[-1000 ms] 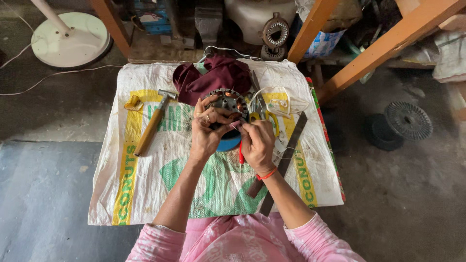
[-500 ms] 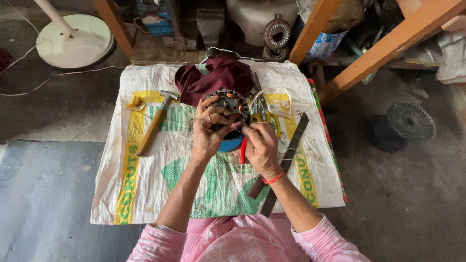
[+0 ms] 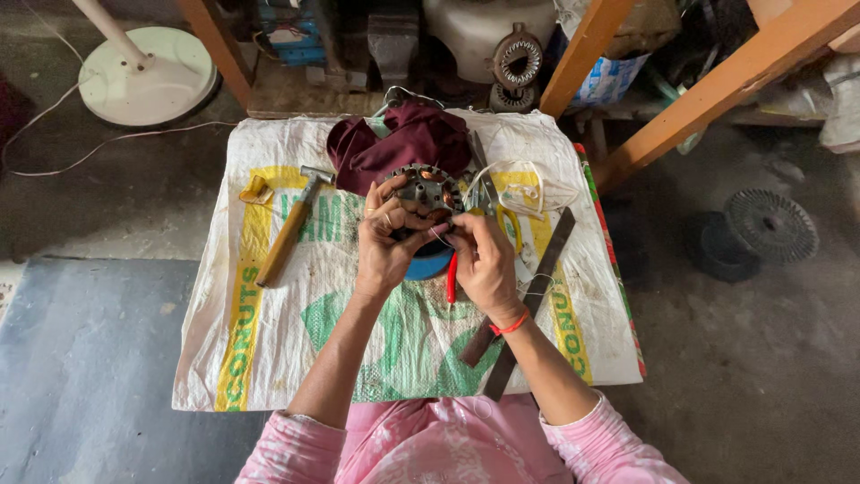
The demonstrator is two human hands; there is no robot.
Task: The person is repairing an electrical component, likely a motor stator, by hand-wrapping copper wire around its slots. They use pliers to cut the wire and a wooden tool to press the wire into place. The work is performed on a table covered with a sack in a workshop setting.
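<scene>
While the round motor stator (image 3: 428, 190), ringed with copper windings, is held over the middle of the woven sack (image 3: 296, 341) that covers the small table, it is clasped from the left side by the left hand (image 3: 387, 240), whose fingers are curled over its rim. The right hand (image 3: 484, 260) is closed at the stator's right edge, fingertips pinched there on something too small to be made out; a red band is worn on that wrist. A blue round object (image 3: 430, 263) is partly seen just beneath the stator, and a red-handled tool (image 3: 451, 280) lies between the two hands.

Close behind the stator, a maroon cloth (image 3: 403, 143) is bunched near the far edge of the sack. To the right, yellow-handled pliers (image 3: 502, 215) and a white mask-like piece (image 3: 537, 186) are crowded just beside the right hand, and two flat metal strips (image 3: 528, 296) are laid diagonally under the right forearm toward the near edge. More open room is left on the left half: a wooden-handled hammer (image 3: 288, 231) lies slanted, well apart from the left hand, with a small yellow piece (image 3: 254, 190) near the sack's left border. Orange wooden beams (image 3: 717, 85) stand beyond the right far corner.
</scene>
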